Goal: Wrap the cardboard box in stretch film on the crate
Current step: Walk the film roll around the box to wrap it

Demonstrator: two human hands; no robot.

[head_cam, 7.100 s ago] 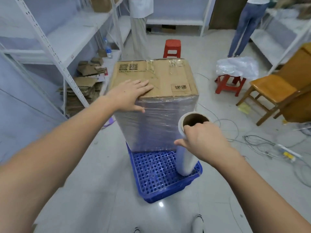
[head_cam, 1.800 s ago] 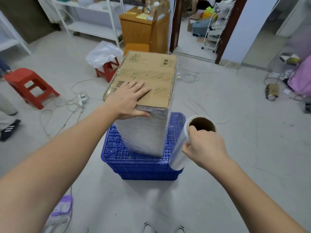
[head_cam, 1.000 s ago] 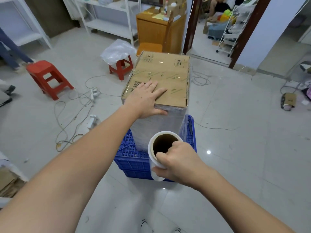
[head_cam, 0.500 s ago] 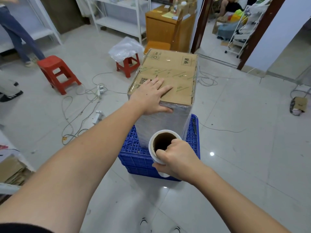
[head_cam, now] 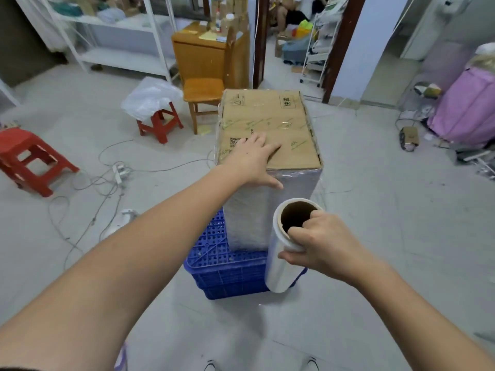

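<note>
A: What's nearest?

B: The right hand [head_cam: 318, 245] grips the stretch film roll [head_cam: 285, 253], thumb hooked into its core, just beside the blue crate [head_cam: 227, 274].

A: And the left hand [head_cam: 254, 162]?

B: Flat, fingers spread, pressing the cardboard box [head_cam: 270, 124] standing on that crate.

A: How far along?

B: The sides look well filmed; the top is bare cardboard. More passes are probably left.

Red stools [head_cam: 32, 159], wooden chair [head_cam: 203, 99], floor cables [head_cam: 88, 188]
</note>
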